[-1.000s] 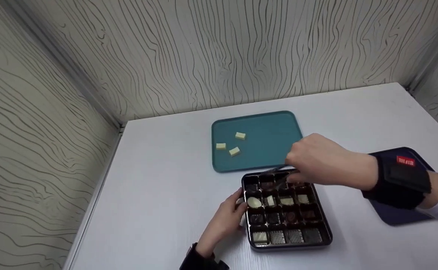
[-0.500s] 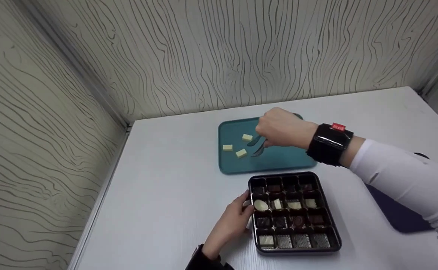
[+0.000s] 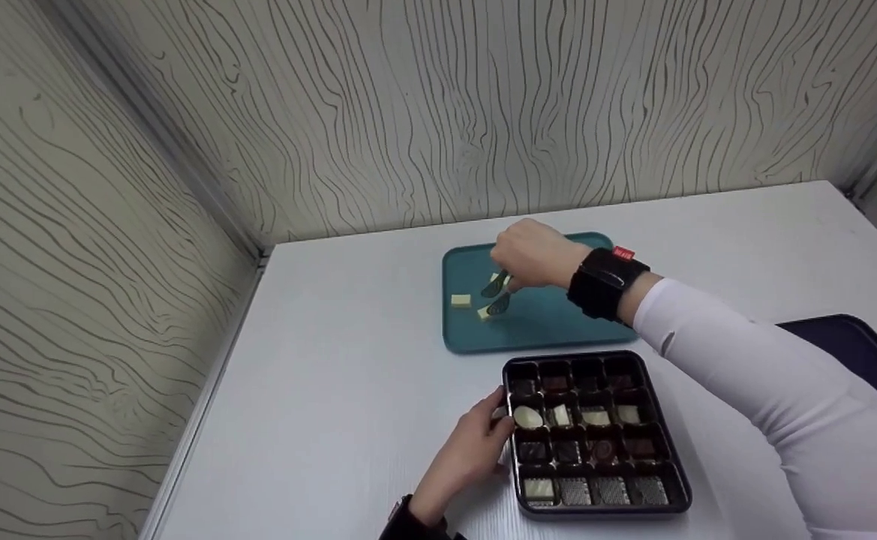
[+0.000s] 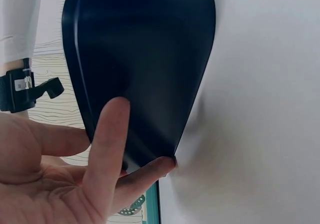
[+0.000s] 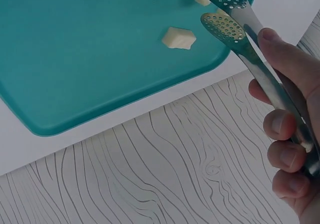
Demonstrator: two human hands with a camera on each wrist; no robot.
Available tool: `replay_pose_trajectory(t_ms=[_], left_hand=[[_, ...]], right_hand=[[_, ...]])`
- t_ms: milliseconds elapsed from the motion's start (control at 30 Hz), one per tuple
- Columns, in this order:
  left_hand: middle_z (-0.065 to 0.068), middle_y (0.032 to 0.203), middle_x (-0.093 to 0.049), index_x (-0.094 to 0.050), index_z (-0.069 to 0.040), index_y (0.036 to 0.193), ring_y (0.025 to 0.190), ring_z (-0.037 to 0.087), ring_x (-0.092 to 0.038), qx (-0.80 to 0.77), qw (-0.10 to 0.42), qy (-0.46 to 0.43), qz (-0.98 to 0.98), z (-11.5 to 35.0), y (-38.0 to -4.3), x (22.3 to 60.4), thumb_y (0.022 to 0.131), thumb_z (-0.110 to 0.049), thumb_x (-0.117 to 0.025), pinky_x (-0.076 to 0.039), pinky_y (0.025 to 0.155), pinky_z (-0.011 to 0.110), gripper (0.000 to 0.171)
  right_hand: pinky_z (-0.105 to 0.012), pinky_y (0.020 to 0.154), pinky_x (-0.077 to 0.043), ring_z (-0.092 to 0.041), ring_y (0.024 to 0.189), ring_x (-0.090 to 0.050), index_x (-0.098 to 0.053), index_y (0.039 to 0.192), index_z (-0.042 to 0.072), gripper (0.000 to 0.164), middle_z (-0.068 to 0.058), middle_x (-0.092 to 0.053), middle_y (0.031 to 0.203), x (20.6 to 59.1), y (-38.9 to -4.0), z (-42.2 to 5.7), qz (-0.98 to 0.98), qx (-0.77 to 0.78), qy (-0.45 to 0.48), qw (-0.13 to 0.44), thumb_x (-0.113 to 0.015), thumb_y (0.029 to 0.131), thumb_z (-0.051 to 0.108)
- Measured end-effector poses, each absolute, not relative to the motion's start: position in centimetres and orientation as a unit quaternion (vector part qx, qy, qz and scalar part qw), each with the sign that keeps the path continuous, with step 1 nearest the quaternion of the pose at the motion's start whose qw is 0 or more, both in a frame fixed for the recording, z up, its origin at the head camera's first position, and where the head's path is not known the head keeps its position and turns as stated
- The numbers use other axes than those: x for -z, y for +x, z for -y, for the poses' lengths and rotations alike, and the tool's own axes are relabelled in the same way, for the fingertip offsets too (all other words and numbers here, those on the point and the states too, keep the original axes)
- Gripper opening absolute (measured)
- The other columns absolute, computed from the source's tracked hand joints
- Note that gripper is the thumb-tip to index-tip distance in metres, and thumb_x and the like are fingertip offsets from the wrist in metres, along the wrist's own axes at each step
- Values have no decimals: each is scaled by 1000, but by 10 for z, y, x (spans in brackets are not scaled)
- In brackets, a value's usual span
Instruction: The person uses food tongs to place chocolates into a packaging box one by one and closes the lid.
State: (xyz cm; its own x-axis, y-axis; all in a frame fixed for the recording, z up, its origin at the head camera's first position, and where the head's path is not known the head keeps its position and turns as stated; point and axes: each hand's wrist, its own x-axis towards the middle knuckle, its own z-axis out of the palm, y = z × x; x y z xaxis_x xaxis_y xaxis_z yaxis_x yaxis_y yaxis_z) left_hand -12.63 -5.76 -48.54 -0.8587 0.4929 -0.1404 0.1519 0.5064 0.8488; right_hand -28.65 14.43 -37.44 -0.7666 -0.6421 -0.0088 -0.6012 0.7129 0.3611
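Observation:
My right hand [image 3: 532,253] grips metal serving tongs [image 3: 499,303] above the teal tray [image 3: 558,322]. Their perforated ends stand apart and hold nothing; they partly cover two white blocks. A third white block [image 3: 461,301] lies to their left. In the right wrist view, fingers curl around the tongs [image 5: 272,87], and a block [image 5: 179,38] sits near the tray edge. My left hand [image 3: 470,442] rests against the left side of a dark compartment box [image 3: 603,513] of chocolates. The left wrist view shows its fingers mostly extended, touching the box wall [image 4: 145,59].
Behind my right sleeve a dark navy tray [image 3: 832,337] lies on the right part of the white table [image 3: 333,390]. A wood-patterned wall [image 3: 408,112] rises behind the table, and another stands along its left side.
My right hand has moved with the tongs from over the chocolate box to the teal tray, up and left toward the white blocks. My left hand has stayed at the box.

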Motion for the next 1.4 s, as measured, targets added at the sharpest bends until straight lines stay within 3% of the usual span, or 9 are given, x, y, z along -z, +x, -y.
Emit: replay_pose_trajectory(t_ms=[333, 567, 733, 833, 1033, 1133, 1233, 1400], left_hand=[[32, 154, -53, -41, 11, 155, 145, 47, -52, -451, 189, 191, -851, 57, -128, 484, 107, -19, -53, -43, 122, 58, 58], [33, 156, -50, -39, 13, 155, 144, 46, -54, -464, 201, 189, -842, 55, -128, 483, 108, -19, -52, -46, 120, 57, 58], [32, 155, -52, -40, 12, 155, 144, 45, -54, -465, 197, 192, -842, 52, -127, 483, 108, -19, -52, -46, 121, 55, 58], [32, 155, -53, -40, 11, 155, 144, 45, -54, -462, 196, 195, -842, 50, -127, 483, 107, -19, -52, -46, 121, 55, 58], [32, 154, -54, -40, 10, 156, 141, 45, -57, -463, 200, 199, -840, 53, -130, 481, 107, -18, -53, -47, 120, 55, 58], [33, 154, -53, -39, 9, 157, 137, 45, -60, -473, 208, 195, -834, 57, -131, 482, 108, -17, -53, -59, 106, 51, 58], [35, 154, -51, -38, 10, 157, 137, 46, -60, -478, 211, 191, -831, 62, -133, 482, 108, -17, -53, -60, 103, 50, 58], [35, 155, -50, -39, 11, 157, 142, 47, -55, -474, 204, 191, -835, 68, -136, 482, 108, -18, -53, -48, 117, 59, 58]], right_hand=[[-36, 67, -60, -21, 64, -64, -76, 77, 10, 37, -6, -71, 72, 382, -295, -145, 938, 108, 328, 22, -88, 82, 44], [-34, 65, -51, -19, 61, -57, -70, 71, 13, 34, -4, -66, 66, 382, -294, -146, 948, 78, 308, -17, -85, 87, 39], [-31, 60, -44, -18, 57, -50, -58, 59, 16, 45, 1, -54, 58, 375, -283, -159, 954, 48, 295, -8, -86, 86, 40], [-28, 56, -33, -17, 54, -45, -55, 56, 17, 49, 2, -47, 55, 365, -268, -173, 957, 20, 289, -2, -86, 86, 39], [-23, 54, -26, -11, 51, -39, -65, 56, 17, 40, 4, -51, 52, 342, -222, -204, 954, -22, 299, 15, -87, 84, 36], [-21, 54, -21, -7, 50, -31, -59, 54, 20, 44, 9, -40, 51, 333, -196, -214, 951, -36, 305, 17, -87, 84, 37], [-20, 52, -22, -4, 49, -29, -57, 54, 23, 45, 13, -38, 51, 328, -173, -220, 949, -42, 311, 25, -87, 84, 39], [-20, 49, -28, 1, 51, -31, -66, 59, 28, 34, 16, -52, 51, 327, -137, -226, 944, -50, 322, 41, -87, 82, 44]])
